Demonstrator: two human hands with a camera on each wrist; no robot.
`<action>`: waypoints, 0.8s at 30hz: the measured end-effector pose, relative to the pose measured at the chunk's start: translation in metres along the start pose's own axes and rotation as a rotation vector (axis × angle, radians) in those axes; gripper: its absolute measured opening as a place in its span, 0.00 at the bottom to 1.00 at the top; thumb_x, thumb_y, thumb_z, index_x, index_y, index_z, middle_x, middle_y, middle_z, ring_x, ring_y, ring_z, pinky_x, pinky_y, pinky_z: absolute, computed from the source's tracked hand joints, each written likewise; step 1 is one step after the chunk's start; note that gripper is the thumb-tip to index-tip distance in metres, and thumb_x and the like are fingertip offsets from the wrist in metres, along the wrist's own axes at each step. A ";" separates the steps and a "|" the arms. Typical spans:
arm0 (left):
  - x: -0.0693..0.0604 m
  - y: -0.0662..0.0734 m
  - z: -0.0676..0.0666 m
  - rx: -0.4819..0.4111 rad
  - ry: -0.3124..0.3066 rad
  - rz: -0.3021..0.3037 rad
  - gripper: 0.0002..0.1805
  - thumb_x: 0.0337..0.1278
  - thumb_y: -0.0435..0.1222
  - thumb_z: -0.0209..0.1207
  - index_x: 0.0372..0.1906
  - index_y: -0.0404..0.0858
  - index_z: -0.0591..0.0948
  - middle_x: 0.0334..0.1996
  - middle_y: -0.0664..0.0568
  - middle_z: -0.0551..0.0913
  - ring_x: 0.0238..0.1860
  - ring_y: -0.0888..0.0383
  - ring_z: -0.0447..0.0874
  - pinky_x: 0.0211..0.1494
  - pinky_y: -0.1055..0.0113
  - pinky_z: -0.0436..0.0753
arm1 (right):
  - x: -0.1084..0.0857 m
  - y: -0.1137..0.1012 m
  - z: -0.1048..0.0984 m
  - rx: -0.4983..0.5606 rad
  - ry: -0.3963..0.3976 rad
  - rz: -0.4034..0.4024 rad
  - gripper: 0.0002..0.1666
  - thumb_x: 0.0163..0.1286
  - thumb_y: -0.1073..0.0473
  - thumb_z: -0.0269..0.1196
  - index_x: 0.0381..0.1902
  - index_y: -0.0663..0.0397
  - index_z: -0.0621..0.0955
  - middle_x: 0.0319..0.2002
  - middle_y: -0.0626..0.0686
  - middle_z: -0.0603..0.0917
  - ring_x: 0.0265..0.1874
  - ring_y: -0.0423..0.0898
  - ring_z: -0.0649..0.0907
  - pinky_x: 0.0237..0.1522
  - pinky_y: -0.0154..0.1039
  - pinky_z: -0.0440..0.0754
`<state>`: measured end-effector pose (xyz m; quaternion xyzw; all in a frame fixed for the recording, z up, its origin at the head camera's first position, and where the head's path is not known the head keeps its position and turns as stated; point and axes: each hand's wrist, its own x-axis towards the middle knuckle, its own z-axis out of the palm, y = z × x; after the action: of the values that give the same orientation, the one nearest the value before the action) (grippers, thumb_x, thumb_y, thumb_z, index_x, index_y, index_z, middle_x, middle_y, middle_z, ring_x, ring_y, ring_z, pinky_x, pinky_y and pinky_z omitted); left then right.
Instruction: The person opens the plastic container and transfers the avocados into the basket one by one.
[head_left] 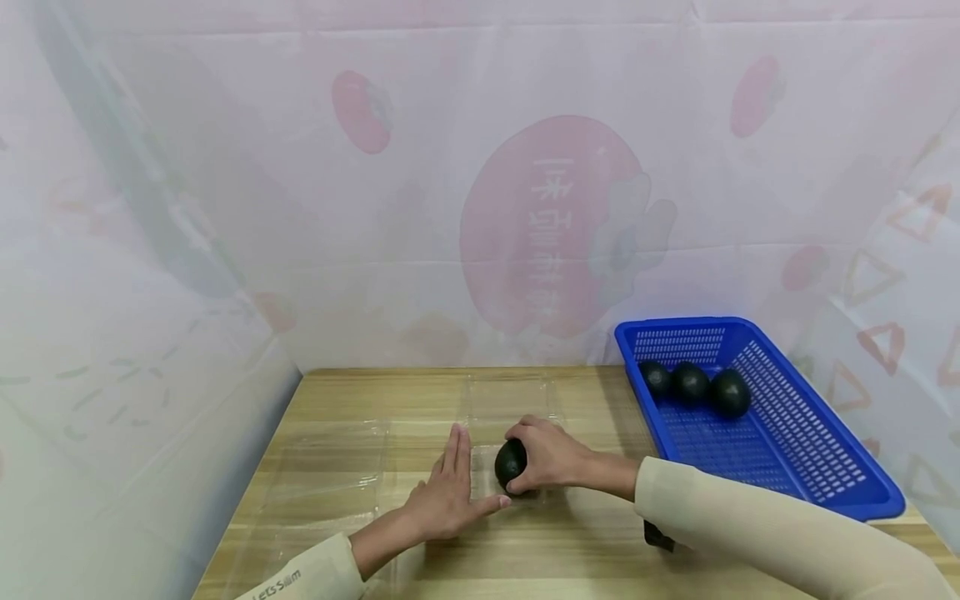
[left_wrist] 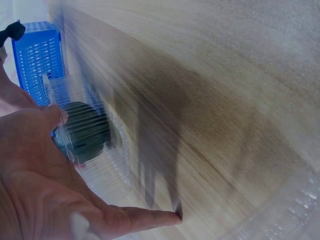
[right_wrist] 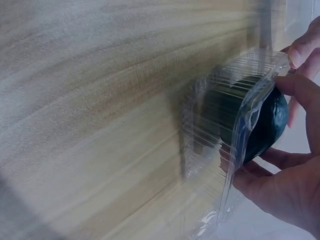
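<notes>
My right hand (head_left: 551, 457) grips a dark green avocado (head_left: 510, 464), fingers on its far side and thumb on its near side. The avocado sits within a clear ribbed plastic container (right_wrist: 212, 125) with the rim around it; in the right wrist view its upper part stands above that rim. My left hand (head_left: 446, 502) is at the container's left side, its fingers straight and thumb stretched out toward the near edge. In the left wrist view the container (left_wrist: 97, 167) shows beyond the palm, with the avocado (left_wrist: 85, 132) inside.
A blue perforated basket (head_left: 720, 450) stands at the right, with 3 avocados (head_left: 690, 383) at its far end. Another clear plastic container (head_left: 510, 398) lies behind the hands, and more clear plastic (head_left: 330, 454) lies at the left. A printed cloth (head_left: 420, 208) hangs behind the wooden table (head_left: 585, 550).
</notes>
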<state>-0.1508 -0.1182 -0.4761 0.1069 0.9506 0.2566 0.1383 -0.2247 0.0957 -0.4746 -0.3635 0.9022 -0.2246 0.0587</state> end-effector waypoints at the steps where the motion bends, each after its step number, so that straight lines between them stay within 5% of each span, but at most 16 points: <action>1: 0.000 0.000 0.000 0.002 0.001 -0.001 0.68 0.65 0.68 0.61 0.85 0.27 0.39 0.86 0.34 0.33 0.78 0.25 0.58 0.56 0.21 0.74 | 0.001 0.000 0.000 -0.002 -0.004 -0.005 0.40 0.50 0.49 0.83 0.56 0.68 0.84 0.51 0.62 0.84 0.45 0.58 0.86 0.43 0.47 0.88; 15: 0.000 0.000 0.000 0.003 0.003 -0.001 0.68 0.65 0.68 0.61 0.84 0.26 0.39 0.85 0.33 0.34 0.79 0.27 0.58 0.56 0.21 0.74 | 0.012 0.008 0.003 -0.013 -0.075 -0.078 0.41 0.44 0.49 0.86 0.52 0.62 0.83 0.41 0.53 0.85 0.36 0.44 0.83 0.37 0.34 0.82; 24: 0.004 -0.006 0.006 0.014 0.013 0.008 0.69 0.64 0.69 0.62 0.85 0.27 0.40 0.86 0.33 0.35 0.78 0.27 0.58 0.55 0.22 0.75 | 0.015 0.011 0.003 -0.010 -0.192 -0.069 0.41 0.51 0.49 0.84 0.60 0.60 0.82 0.50 0.54 0.85 0.46 0.48 0.85 0.47 0.39 0.84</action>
<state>-0.1533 -0.1193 -0.4853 0.1101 0.9527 0.2513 0.1305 -0.2417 0.0917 -0.4810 -0.4143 0.8805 -0.1864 0.1353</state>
